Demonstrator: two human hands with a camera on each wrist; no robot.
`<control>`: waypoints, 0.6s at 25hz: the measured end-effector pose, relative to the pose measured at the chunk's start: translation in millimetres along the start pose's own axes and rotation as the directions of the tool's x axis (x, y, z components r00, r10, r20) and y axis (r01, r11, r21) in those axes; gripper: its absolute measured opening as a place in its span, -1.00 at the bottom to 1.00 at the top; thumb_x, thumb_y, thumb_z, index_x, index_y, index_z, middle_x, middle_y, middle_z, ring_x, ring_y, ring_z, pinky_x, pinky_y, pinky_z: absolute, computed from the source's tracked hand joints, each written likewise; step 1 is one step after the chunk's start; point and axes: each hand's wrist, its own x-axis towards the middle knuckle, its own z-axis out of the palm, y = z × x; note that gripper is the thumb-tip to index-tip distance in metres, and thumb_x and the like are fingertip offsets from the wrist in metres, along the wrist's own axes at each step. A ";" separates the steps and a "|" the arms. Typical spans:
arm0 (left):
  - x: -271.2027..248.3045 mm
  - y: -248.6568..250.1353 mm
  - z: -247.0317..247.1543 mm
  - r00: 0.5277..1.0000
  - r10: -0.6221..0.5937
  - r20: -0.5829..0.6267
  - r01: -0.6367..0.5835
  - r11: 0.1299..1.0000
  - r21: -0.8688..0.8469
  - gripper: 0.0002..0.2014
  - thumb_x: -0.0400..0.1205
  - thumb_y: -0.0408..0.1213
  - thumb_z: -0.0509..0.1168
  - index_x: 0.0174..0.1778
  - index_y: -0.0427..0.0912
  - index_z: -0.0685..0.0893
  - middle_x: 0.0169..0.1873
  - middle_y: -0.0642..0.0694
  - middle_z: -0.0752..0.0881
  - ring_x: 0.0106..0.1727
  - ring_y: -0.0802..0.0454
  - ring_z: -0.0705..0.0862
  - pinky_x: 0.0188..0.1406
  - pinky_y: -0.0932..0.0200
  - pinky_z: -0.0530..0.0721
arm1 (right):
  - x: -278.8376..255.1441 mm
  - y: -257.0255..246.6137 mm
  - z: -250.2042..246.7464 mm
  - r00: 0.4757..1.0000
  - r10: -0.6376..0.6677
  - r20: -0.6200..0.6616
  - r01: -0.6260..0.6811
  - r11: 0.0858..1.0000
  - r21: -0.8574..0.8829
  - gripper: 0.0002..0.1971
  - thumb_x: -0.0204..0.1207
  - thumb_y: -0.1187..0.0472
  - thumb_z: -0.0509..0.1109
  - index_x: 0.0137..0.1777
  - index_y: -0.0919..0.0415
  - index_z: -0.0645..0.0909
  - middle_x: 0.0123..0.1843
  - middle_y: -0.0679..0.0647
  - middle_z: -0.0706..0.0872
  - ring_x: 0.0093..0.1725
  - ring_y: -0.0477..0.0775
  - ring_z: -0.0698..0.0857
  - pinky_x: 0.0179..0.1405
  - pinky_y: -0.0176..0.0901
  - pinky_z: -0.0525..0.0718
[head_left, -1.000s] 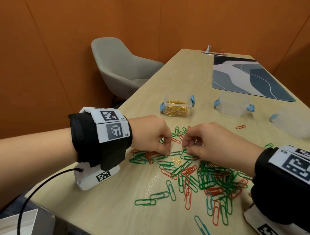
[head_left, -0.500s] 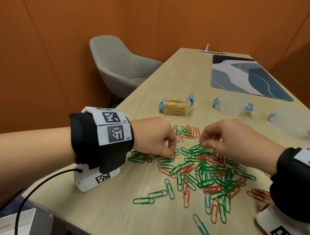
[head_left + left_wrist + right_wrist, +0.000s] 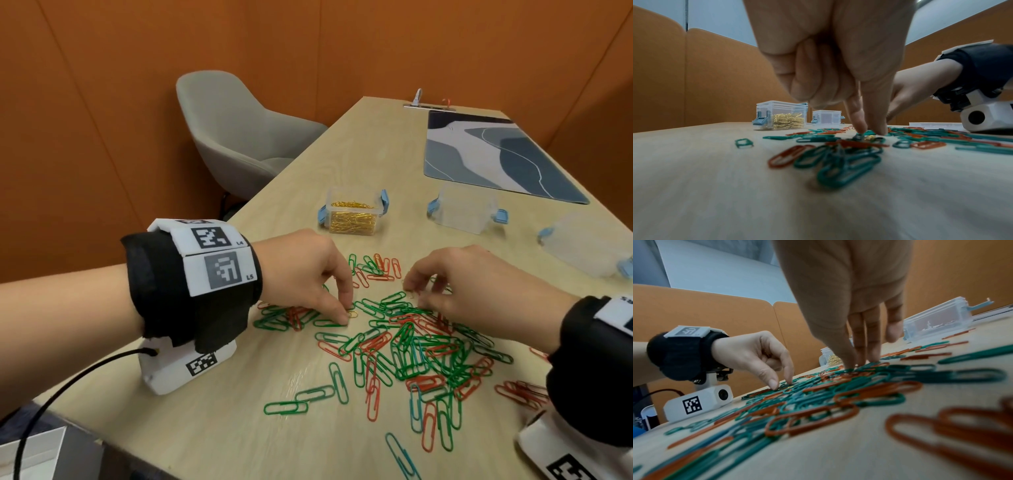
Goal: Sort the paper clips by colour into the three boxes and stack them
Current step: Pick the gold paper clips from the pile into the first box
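While both hands reach down | left hand [image 3: 308, 274] pinches gold clip [image 3: 352, 314] | right hand [image 3: 455, 284] fingers relaxed on pile [image 3: 411, 346]

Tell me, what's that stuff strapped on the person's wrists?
Each wrist wears a black fabric band with white tags printed in black square codes. Beneath the left hand hangs a white camera box with a black cable. The right hand has a similar box.
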 end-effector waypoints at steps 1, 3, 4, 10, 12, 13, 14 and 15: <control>1.2 0.6 0.6 1.000 0.004 0.012 -0.004 1.000 0.003 -0.83 0.45 -0.02 0.45 -0.10 0.04 0.77 -0.73 0.29 0.48 -0.54 0.33 0.46 -0.47 0.43 0.35 | -0.1 -1.8 0.3 1.000 -0.012 0.009 0.011 1.000 0.023 -0.83 0.52 0.22 0.36 -0.01 -0.05 0.72 -0.07 -0.15 0.72 -0.10 -0.12 0.67 -0.31 -0.55 0.42; 4.0 0.7 2.1 1.000 -0.010 0.015 0.010 1.000 0.002 -0.85 0.48 -0.05 0.44 -0.10 0.01 0.78 -0.73 0.15 0.46 -0.55 0.30 0.45 -0.50 0.48 0.36 | 1.0 -1.8 0.3 0.999 -0.017 -0.033 0.018 0.999 0.026 -0.79 0.53 0.26 0.33 0.00 -0.05 0.72 -0.09 -0.15 0.70 -0.13 -0.13 0.63 -0.34 -0.65 0.34; 4.6 0.9 3.1 0.999 -0.031 0.025 0.031 1.000 -0.002 -0.85 0.50 -0.07 0.43 -0.10 -0.02 0.77 -0.72 0.12 0.45 -0.55 0.31 0.45 -0.52 0.51 0.36 | 1.8 -0.4 0.6 0.998 -0.015 -0.069 0.016 1.000 0.011 -0.78 0.53 0.28 0.31 0.00 -0.03 0.73 -0.08 -0.13 0.72 -0.15 -0.12 0.60 -0.36 -0.65 0.32; 1.8 3.8 5.8 0.991 -0.093 0.097 0.089 0.995 0.051 -0.89 0.60 -0.11 0.28 -0.16 -0.04 0.63 -0.55 0.19 0.50 -0.49 0.33 0.50 -0.51 0.52 0.36 | 3.0 -0.2 0.0 0.995 0.014 -0.095 -0.012 1.000 0.014 -0.89 0.47 0.17 0.44 -0.10 -0.04 0.77 -0.23 -0.15 0.70 -0.21 -0.11 0.63 -0.19 -0.27 0.54; 0.8 5.3 3.8 0.990 -0.121 0.067 0.119 0.992 0.038 -0.82 0.66 -0.10 0.14 -0.22 -0.05 0.51 -0.49 0.12 0.47 -0.47 0.24 0.45 -0.49 0.45 0.34 | 2.4 -7.1 -0.3 0.998 -0.011 -0.056 0.013 0.999 0.036 -0.95 0.42 0.09 0.50 -0.14 -0.05 0.77 -0.26 -0.17 0.70 -0.23 -0.17 0.64 -0.25 -0.30 0.56; 0.5 6.0 2.2 0.991 -0.131 0.033 0.130 0.991 0.020 -0.77 0.69 -0.11 0.07 -0.25 -0.08 0.47 -0.46 0.08 0.45 -0.44 0.20 0.42 -0.46 0.36 0.34 | 3.0 -10.1 0.3 0.999 -0.026 -0.042 0.028 0.999 0.041 -0.96 0.42 0.08 0.49 -0.16 -0.04 0.76 -0.26 -0.16 0.70 -0.24 -0.18 0.63 -0.28 -0.33 0.54; 0.5 6.2 0.3 0.991 -0.133 -0.009 0.133 0.991 -0.003 -0.72 0.70 -0.13 0.01 -0.28 -0.12 0.45 -0.44 0.03 0.43 -0.42 0.16 0.39 -0.43 0.30 0.34 | 4.7 -12.7 1.3 0.999 -0.037 -0.031 0.038 0.998 0.040 -0.96 0.44 0.09 0.48 -0.17 -0.02 0.76 -0.26 -0.14 0.71 -0.24 -0.15 0.64 -0.29 -0.34 0.53; 0.7 6.1 -1.6 0.989 -0.136 -0.053 0.135 0.990 -0.029 -0.69 0.71 -0.15 -0.01 -0.33 -0.15 0.43 -0.45 -0.01 0.40 -0.41 0.12 0.37 -0.42 0.27 0.33 | 6.6 -14.9 2.4 0.999 -0.041 -0.021 0.042 0.998 0.038 -0.95 0.46 0.11 0.45 -0.17 0.01 0.75 -0.25 -0.11 0.71 -0.23 -0.10 0.64 -0.26 -0.30 0.56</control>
